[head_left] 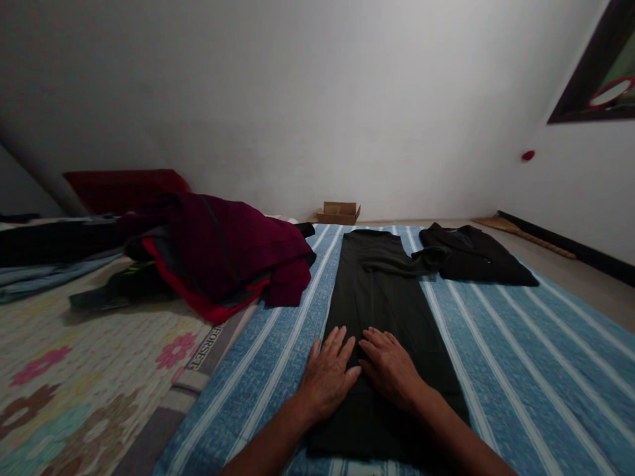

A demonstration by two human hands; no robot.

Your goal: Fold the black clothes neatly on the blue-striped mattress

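Note:
A long dark green-black garment (pixel 387 304) lies flat, folded into a narrow strip, on a blue and white striped cloth (pixel 278 370). Near its far end a sleeve-like part (pixel 404 262) sticks out to the right. My left hand (pixel 328 370) rests palm down across the garment's left side, fingers spread. Close beside it, my right hand (pixel 389 363) presses flat on the garment's middle, its fingers stretched forward. Neither hand grips anything. What kind of garment this is, I cannot tell for certain.
A folded dark jacket-like garment (pixel 476 254) lies at the far right, touching the sleeve-like part. Maroon clothing (pixel 233 244) is heaped on the left, partly over a floral quilt (pixel 99 370). A small cardboard box (pixel 338 213) stands by the wall.

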